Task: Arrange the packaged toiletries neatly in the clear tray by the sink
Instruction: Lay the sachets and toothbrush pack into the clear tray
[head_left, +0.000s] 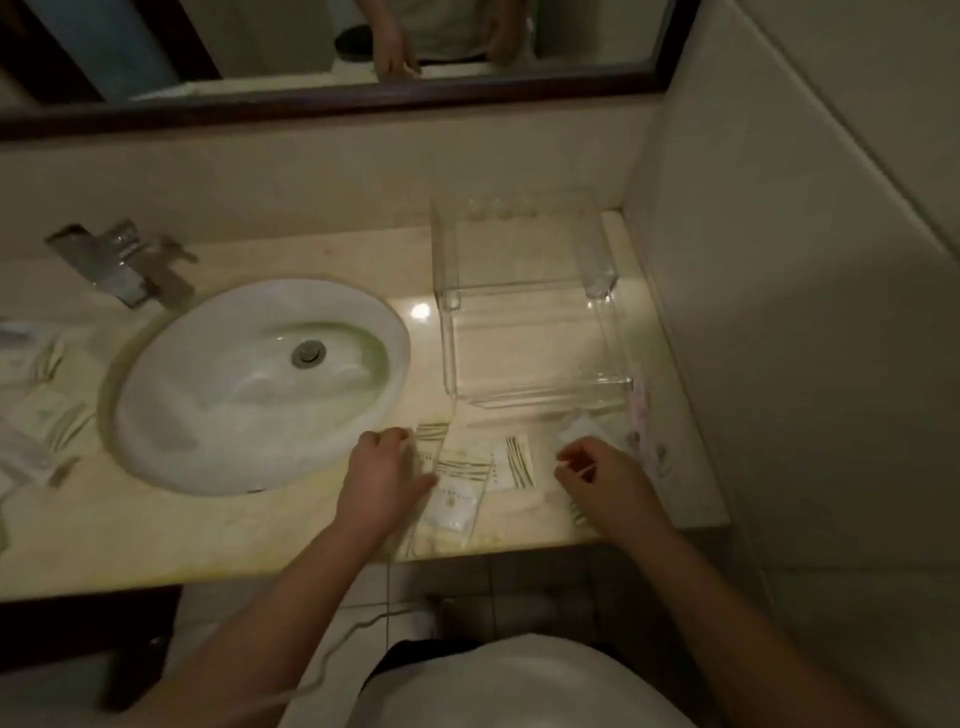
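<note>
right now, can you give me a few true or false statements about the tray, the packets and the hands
1. The clear plastic tray has no packets in it. True.
2. The tray sits left of the white oval sink. False: it sits to the sink's right.
3. The left hand rests on the white striped packets at the beige counter's front edge. True.
4. The right hand is inside the tray. False: it is in front of the tray, on the counter.
5. More packets lie left of the sink. True.
</note>
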